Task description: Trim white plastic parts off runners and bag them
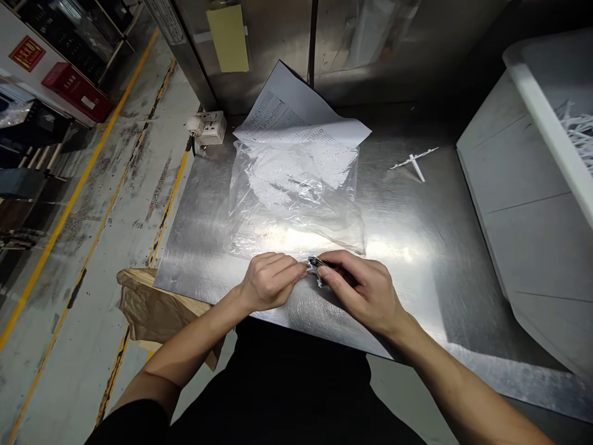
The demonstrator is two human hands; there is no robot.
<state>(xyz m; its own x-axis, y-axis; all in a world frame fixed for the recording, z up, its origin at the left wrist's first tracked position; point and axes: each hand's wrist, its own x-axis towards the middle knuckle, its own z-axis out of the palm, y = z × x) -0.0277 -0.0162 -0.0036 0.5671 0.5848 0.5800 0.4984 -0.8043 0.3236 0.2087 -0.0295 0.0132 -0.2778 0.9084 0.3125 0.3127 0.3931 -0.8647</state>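
My left hand is closed in a pinch on a small white branched plastic piece at the table's front edge. My right hand is closed around a small dark tool, whose tip meets the white piece; most of the tool is hidden by the fingers, so its kind cannot be made out. Just beyond both hands lies a clear plastic bag with many tiny white parts inside. Another white branched plastic piece rests on the metal table to the right of the bag.
A printed sheet lies partly over the bag's far end. At the table's far left corner sits a power socket block with a plug. A large white bin holding white plastic pieces stands on the right. Below the left edge is a brown bag-lined box.
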